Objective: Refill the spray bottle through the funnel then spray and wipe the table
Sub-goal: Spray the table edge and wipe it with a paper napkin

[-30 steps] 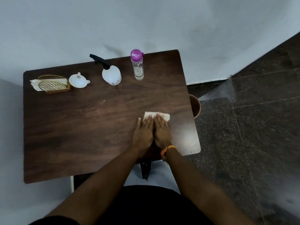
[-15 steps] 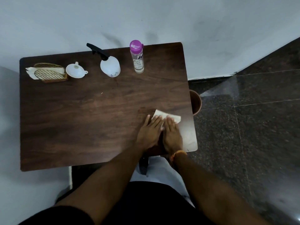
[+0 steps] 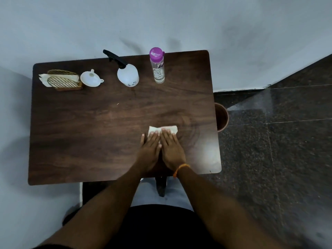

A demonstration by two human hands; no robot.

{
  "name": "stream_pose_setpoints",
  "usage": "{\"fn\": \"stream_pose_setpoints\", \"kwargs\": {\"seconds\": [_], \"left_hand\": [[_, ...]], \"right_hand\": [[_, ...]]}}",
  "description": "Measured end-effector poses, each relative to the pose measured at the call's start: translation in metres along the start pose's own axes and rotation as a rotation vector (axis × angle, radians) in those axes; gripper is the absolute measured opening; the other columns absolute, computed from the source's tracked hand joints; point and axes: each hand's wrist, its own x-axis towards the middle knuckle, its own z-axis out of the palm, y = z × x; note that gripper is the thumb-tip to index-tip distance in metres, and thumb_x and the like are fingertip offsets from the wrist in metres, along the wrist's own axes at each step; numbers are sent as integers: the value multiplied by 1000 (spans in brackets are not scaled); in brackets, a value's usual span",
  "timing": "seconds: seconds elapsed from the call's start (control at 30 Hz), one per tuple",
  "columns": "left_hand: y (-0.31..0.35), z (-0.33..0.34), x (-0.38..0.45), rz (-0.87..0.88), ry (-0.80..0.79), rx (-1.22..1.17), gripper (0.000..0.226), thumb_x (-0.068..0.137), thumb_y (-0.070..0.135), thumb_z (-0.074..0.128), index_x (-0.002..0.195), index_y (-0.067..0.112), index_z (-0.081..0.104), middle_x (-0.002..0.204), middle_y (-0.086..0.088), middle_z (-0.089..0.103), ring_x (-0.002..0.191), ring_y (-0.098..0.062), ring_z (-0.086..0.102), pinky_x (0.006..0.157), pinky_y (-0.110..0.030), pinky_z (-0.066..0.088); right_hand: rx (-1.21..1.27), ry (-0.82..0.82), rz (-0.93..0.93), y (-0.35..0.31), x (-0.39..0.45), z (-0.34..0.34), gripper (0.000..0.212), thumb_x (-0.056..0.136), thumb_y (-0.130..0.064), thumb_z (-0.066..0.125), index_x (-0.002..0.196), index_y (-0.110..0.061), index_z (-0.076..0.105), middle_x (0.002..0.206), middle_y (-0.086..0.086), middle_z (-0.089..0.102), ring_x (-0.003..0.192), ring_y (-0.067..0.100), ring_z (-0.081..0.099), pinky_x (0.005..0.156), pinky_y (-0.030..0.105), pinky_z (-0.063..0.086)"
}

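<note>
both hands lie flat side by side on a folded white cloth (image 3: 162,130) in the lower right part of the dark wooden table (image 3: 89,133). the left hand (image 3: 150,151) has its fingers straight and together, fingertips pressing on the left half of the cloth, thumb spread out to the left onto bare wood. the right hand (image 3: 171,150) lies just beside it, touching it along the inner edge, fingers straight and pressing on the right half of the cloth; an orange band (image 3: 179,169) circles its wrist. neither hand curls round anything; both only press down.

the cloth sits near the table's lower edge and somewhat in from the right edge, with a strip of bare, glossy wood between it and that edge. a wide stretch of bare tabletop runs from the hands toward the left of the frame and up toward the middle.

along the upper edge of the table, against the pale wall (image 3: 161,20), stand the rest of the things in a row: at upper left a wicker napkin holder (image 3: 62,81) with paper napkins, then just right of it a white funnel (image 3: 90,79) resting wide end up, then the white spray bottle (image 3: 128,76) with its black trigger head pointing to the upper left, then a clear bottle with a purple cap (image 3: 158,66), upright, well apart from the table's upper right corner.

beside the right edge of the table, on the dark stone floor (image 3: 278,141), stands a brown bin (image 3: 222,116), partly hidden by the tabletop.
</note>
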Motion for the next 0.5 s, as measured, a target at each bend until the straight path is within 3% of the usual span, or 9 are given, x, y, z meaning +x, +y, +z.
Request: {"fn": "stream_pose_setpoints", "kwargs": {"seconds": [0.13, 0.3, 0.5], "left_hand": [[50, 15, 8, 150, -74, 55, 56, 110, 33, 35, 159, 7, 40, 167, -11, 38, 159, -26, 28, 130, -53, 12], [102, 6, 89, 125, -130, 156, 61, 110, 34, 13, 165, 12, 25, 173, -5, 25, 163, -21, 16, 131, -57, 5], [50, -26, 133, -3, -124, 204, 56, 113, 33, 20, 166, 14, 23, 174, 0, 23, 162, -17, 15, 129, -60, 0]], "right_hand": [[-29, 20, 143, 35, -50, -9, 62, 107, -29, 28, 165, -8, 18, 174, 9, 11, 163, 23, 2, 132, 47, 14], [-93, 66, 300, 88, -6, -43, 63, 108, -26, 29, 165, -3, 13, 174, 15, 7, 162, 27, 0, 131, 50, 12], [-132, 49, 223, 67, 78, -57, 65, 107, -28, 32, 165, -3, 16, 174, 15, 8, 162, 32, 5, 131, 48, 6]]}}
